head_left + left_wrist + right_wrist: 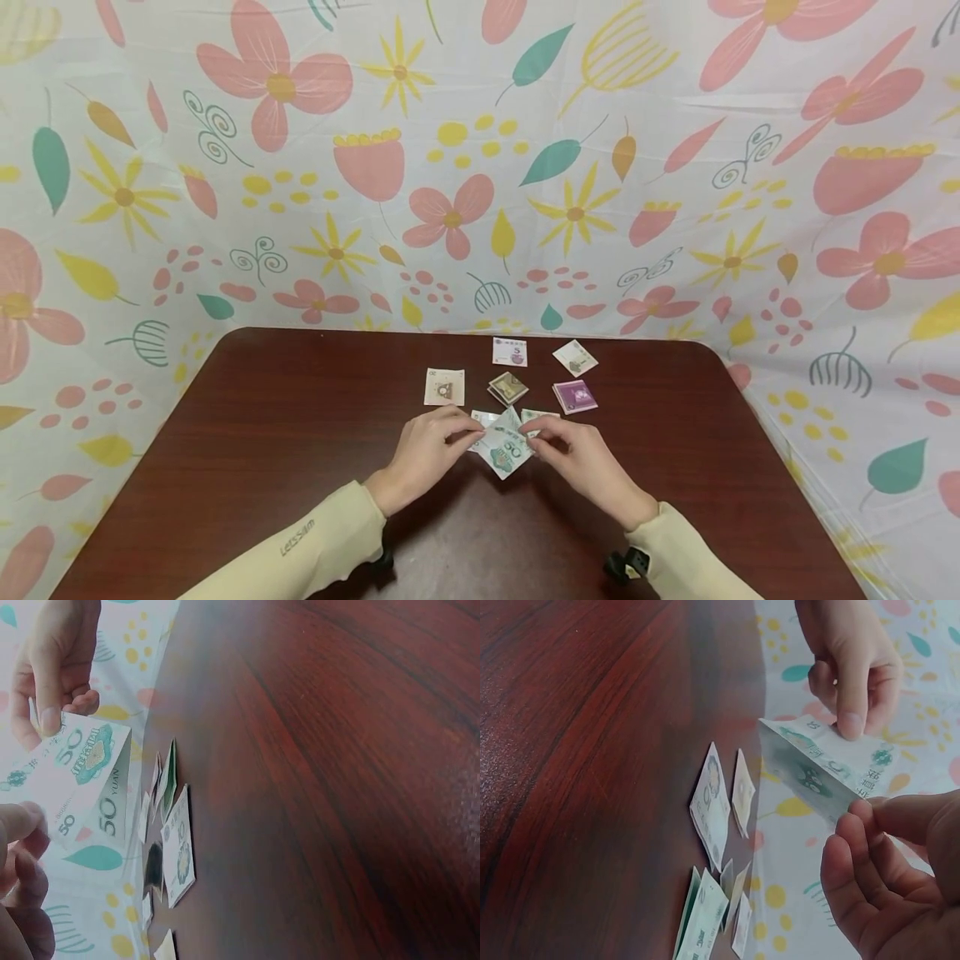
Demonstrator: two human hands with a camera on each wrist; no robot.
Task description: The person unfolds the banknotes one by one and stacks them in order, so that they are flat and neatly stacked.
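Observation:
A folded green 50 yuan banknote is held just above the table, pinched between both hands. My left hand grips its left edge with thumb and forefinger; my right hand pinches the right edge. The left wrist view shows the 50 yuan banknote creased, one layer hanging behind the other. From the right wrist, the banknote appears as a tent-like fold. Just behind the held note, partly covered by it, lie a pale folded note and a green folded note.
Farther back on the brown table lie more folded banknotes: a brownish 20, a pale purple 5, an olive one, a dark brown one and a bright purple one. A flower-patterned cloth hangs behind the table.

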